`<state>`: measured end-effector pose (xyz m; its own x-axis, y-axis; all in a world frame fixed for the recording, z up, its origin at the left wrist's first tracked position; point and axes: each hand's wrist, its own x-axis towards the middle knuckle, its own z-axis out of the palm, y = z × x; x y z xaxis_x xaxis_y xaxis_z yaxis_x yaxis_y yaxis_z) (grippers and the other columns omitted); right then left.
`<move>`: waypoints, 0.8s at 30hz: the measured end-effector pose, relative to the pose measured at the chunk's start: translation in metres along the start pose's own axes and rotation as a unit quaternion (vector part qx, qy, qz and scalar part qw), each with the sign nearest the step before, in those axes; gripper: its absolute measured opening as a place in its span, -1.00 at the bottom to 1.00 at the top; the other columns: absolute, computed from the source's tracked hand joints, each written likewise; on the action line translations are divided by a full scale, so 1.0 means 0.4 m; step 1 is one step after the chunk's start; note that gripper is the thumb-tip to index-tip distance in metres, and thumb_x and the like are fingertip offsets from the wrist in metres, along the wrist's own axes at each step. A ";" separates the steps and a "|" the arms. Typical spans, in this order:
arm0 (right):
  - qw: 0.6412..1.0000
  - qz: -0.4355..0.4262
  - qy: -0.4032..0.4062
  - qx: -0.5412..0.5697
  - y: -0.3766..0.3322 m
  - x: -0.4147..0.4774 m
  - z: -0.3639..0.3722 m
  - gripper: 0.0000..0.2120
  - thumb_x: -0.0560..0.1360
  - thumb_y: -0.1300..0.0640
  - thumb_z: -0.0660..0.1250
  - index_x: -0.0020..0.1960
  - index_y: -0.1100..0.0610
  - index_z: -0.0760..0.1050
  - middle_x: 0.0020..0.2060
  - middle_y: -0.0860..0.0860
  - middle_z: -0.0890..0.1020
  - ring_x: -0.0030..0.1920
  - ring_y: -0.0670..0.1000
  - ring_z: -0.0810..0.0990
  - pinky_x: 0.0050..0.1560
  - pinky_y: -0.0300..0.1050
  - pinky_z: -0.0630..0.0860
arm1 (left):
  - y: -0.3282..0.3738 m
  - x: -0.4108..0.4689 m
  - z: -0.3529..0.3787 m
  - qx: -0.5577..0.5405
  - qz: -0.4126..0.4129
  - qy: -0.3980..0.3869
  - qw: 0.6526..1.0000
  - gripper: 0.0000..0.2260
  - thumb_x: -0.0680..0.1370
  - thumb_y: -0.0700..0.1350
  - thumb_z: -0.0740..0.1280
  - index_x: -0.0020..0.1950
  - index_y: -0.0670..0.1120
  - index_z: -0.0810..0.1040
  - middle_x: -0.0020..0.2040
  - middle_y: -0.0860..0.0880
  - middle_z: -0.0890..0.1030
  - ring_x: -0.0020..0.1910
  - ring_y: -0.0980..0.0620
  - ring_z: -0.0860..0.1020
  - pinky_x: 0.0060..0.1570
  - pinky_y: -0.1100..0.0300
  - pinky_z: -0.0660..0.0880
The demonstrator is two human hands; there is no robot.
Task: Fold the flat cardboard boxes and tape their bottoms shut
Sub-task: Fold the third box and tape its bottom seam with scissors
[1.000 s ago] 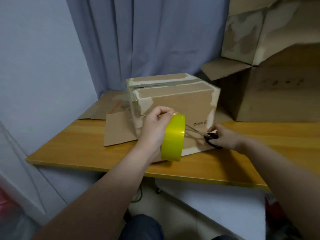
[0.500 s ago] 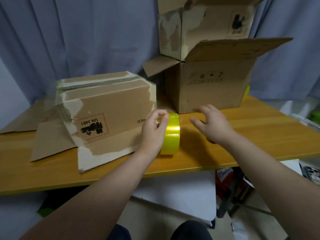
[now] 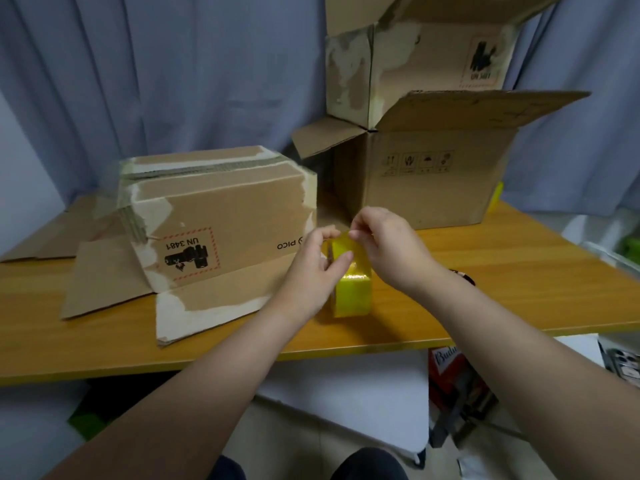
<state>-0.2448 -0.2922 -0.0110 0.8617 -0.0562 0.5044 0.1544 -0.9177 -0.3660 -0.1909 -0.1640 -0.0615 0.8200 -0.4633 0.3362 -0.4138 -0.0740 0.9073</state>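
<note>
A yellow tape roll [image 3: 353,292] stands on edge on the wooden table [image 3: 519,271], just right of an upside-down cardboard box [image 3: 221,220] whose taped bottom faces up and whose flaps lie spread on the table. My left hand [image 3: 313,271] grips the roll from its left side. My right hand [image 3: 388,247] pinches the loose yellow tape end at the top of the roll. Part of the roll is hidden behind both hands.
A larger open box [image 3: 426,178] stands at the back right with another open box [image 3: 415,57] stacked in it. Flat cardboard [image 3: 38,244] lies at the far left. A dark object [image 3: 462,276], partly hidden, lies by my right wrist. Curtains hang behind.
The view has swung right. My right hand let go of the scissors, moved left to the roll and pinched the tape end. The roll now stands on the table, right of the box.
</note>
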 end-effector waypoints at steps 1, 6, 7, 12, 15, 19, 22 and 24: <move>1.000 -0.001 0.005 0.007 -0.003 -0.004 -0.003 -0.94 0.58 0.17 0.24 -0.06 0.13 0.45 -0.14 0.01 0.48 -0.08 0.06 0.46 -0.11 -0.04 0.39 | -0.001 0.005 0.004 0.016 -0.007 0.002 1.000 -0.66 0.51 0.00 0.34 0.25 0.04 0.39 -0.08 -0.22 0.51 -0.33 -0.24 0.44 -0.23 -0.06 0.47; 0.999 0.001 0.029 0.046 -0.012 -0.004 -0.024 -0.95 0.56 0.18 0.29 -0.07 0.07 0.44 -0.22 -0.05 0.49 -0.18 -0.04 0.45 -0.20 -0.21 0.33 | 0.006 0.023 0.010 0.076 0.016 0.050 0.996 -0.80 0.55 -0.13 0.33 0.17 -0.05 0.44 0.10 -0.08 0.50 -0.20 0.04 0.42 -0.13 0.13 0.42; 0.998 0.007 0.030 0.058 -0.010 0.000 -0.028 -0.94 0.54 0.19 0.32 0.00 0.10 0.46 -0.26 -0.09 0.48 -0.23 -0.09 0.45 -0.24 -0.31 0.32 | 0.006 0.023 0.011 0.071 0.028 0.049 0.996 -0.84 0.55 -0.15 0.34 0.11 -0.04 0.45 0.13 -0.05 0.47 -0.18 0.02 0.43 -0.09 0.10 0.42; 0.992 -0.047 -0.040 0.108 -0.008 0.008 -0.047 -0.58 0.46 0.30 0.40 0.17 0.06 0.26 -0.19 0.00 0.52 -0.17 -0.06 0.51 -0.09 -0.17 0.49 | 0.006 0.016 0.003 0.045 -0.008 0.050 0.998 -0.89 0.57 -0.08 0.32 0.07 -0.01 0.45 0.18 -0.01 0.42 -0.17 -0.04 0.52 -0.35 0.23 0.46; 0.993 -0.061 -0.054 0.088 -0.007 0.010 -0.037 -0.77 0.45 0.29 0.40 -0.02 0.05 0.42 -0.10 0.03 0.51 -0.08 -0.01 0.47 0.01 -0.05 0.47 | -0.002 0.015 -0.005 -0.010 -0.019 0.045 0.999 -0.88 0.55 -0.04 0.35 0.04 0.06 0.45 0.23 -0.05 0.44 -0.02 -0.13 0.58 -0.26 0.04 0.58; 0.998 -0.035 -0.025 0.053 -0.015 0.009 -0.019 -0.90 0.48 0.23 0.40 -0.02 0.09 0.60 -0.10 0.02 0.48 -0.03 0.01 0.47 0.05 -0.07 0.45 | 0.001 -0.002 -0.001 -0.047 0.005 0.044 0.998 -0.88 0.44 0.04 0.36 -0.09 0.14 0.44 0.24 -0.09 0.45 -0.14 -0.17 0.57 -0.23 -0.10 0.56; 0.999 -0.039 -0.007 0.018 -0.020 0.006 -0.014 -0.86 0.49 0.23 0.38 0.04 0.15 0.62 -0.12 0.00 0.45 -0.04 -0.03 0.43 -0.01 -0.18 0.37 | -0.005 -0.008 0.001 -0.046 0.010 0.053 0.997 -0.88 0.48 -0.05 0.37 -0.13 0.13 0.45 0.28 -0.06 0.40 -0.02 -0.19 0.57 0.01 -0.14 0.53; 0.999 -0.051 0.001 -0.001 -0.021 0.003 -0.017 -0.84 0.49 0.24 0.38 0.06 0.17 0.62 -0.14 -0.01 0.43 -0.07 -0.04 0.40 -0.07 -0.24 0.28 | -0.005 -0.009 -0.001 -0.042 0.002 0.055 0.998 -0.85 0.52 -0.12 0.37 -0.12 0.12 0.46 0.29 -0.05 0.38 0.08 -0.16 0.55 0.12 -0.10 0.51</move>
<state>-0.2483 -0.2871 -0.0021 0.8405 0.0376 0.5405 0.2411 -0.9194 -0.3109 -0.1931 -0.1618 -0.0646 0.8587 -0.3634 0.3613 -0.3862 0.0042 0.9224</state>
